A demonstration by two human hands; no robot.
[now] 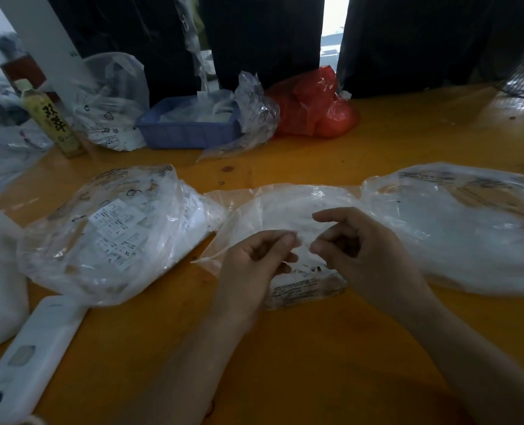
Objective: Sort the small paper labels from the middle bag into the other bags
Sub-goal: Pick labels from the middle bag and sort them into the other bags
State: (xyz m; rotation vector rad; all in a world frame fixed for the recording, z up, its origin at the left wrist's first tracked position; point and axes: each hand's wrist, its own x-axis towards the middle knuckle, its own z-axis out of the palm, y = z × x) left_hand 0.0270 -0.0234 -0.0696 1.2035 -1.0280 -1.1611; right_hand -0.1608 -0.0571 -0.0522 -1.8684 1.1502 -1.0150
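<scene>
1. The left hand (pixel 254 259) and right hand (pixel 351 240) both pinch the middle bag (pixel 285 210) at the table (pixel 316 348) centre.
2. The left bag (pixel 110 234), at 9 o'clock, holds many labels (pixel 116 228).
3. The right bag (pixel 469 228), at 3 o'clock, looks nearly empty; sorting seems unfinished.

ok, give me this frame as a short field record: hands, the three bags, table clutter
left hand: fingers curled, pinching film of the middle bag
right hand: fingers curled, pinching the same film
left bag: holds paper labels, sizes L and XL readable
right bag: clear, contents unclear
table: orange
back row: bottle, blue tray, red bag
</scene>
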